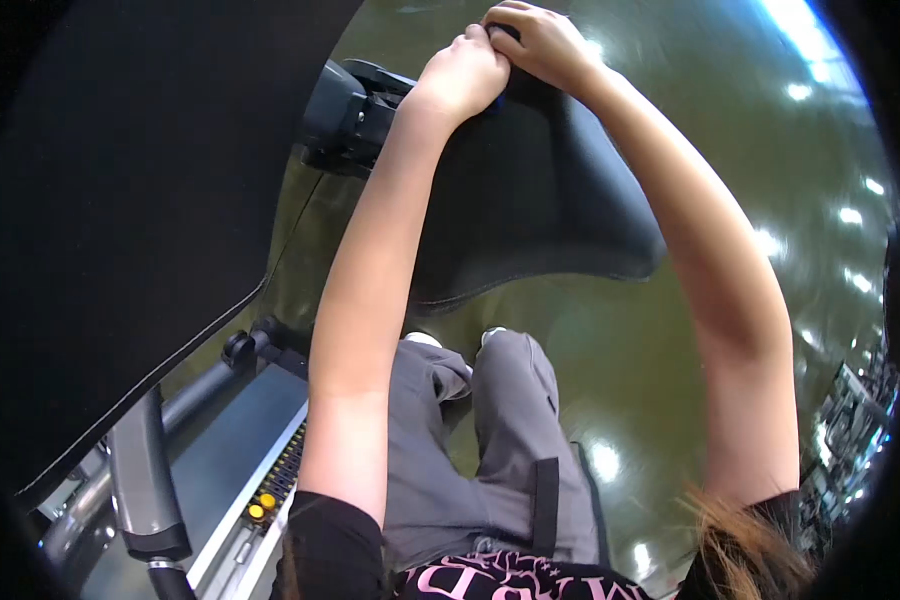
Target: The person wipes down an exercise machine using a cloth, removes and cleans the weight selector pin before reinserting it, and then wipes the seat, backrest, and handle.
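1 dark piece (506, 32) gripped by right hand (548, 42), likely for steadiness; left hand (466, 74) curled beside it, contents unclear; pad (545, 200) below.

The floor (630, 390) is olive green and glossy, spreading over the centre and right of the frame, with white glints at right. Mid-frame, 2 white shoes (423, 339) rest on it, mostly hidden by grey trousers (515, 420). Blurred equipment (850, 425) lines its lower right edge.
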Available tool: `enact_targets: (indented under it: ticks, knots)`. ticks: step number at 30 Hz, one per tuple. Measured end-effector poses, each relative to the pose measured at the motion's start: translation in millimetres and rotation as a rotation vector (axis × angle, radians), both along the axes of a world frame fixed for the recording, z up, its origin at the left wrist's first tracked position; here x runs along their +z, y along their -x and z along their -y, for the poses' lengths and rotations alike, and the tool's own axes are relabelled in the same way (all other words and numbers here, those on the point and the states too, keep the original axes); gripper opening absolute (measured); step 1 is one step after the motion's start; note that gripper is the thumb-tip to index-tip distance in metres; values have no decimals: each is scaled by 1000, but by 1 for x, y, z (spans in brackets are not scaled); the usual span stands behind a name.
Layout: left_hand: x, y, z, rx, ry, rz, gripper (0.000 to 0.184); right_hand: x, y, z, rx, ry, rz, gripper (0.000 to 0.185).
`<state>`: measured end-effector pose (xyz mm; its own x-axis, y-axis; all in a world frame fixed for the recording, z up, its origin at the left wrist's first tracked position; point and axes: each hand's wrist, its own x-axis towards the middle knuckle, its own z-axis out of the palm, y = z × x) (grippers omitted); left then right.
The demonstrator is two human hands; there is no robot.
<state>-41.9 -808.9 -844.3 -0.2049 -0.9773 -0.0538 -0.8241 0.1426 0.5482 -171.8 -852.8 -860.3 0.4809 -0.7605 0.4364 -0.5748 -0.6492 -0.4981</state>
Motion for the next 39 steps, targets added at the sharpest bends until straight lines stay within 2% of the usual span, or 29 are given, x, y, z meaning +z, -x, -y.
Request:
enact_targets:
  ticks: [4,6,9,14,16,21,25,28,29,33,36,39]
  knots:
    - [-14,-10,9,63,-62,-5,39,-7,-5,2,-16,-2,34,18]
    - [-30,-20,15,10,6,-13,38,-13,-5,5,-8,85,37,19]
    - [-47,-41,13,-1,33,-133,38,-18,-20,4,20,105,24,18]
    - [-59,-47,15,-27,13,-183,37,-17,-25,0,-1,101,53,16]
    - [-56,-40,14,-12,36,-201,37,-15,-20,1,-10,86,44,16]
    - [-37,-35,10,46,-102,-183,39,-15,-21,0,-6,73,70,16]
    - [-44,-35,12,55,-52,-210,37,-19,-18,6,36,38,91,17]
    - [-40,-34,13,7,-106,-241,36,-22,-18,7,62,-13,87,16]
    - [-35,-32,9,50,-118,-199,35,-17,-18,4,60,-19,82,16]
    - [-26,-27,-4,130,-128,-303,34,-10,-20,-6,34,4,107,13]
    - [-19,-17,-3,170,-184,-326,34,-6,-10,-2,78,-27,24,16]
    - [-34,-16,-21,146,25,-123,38,-22,-6,-5,134,32,72,23]
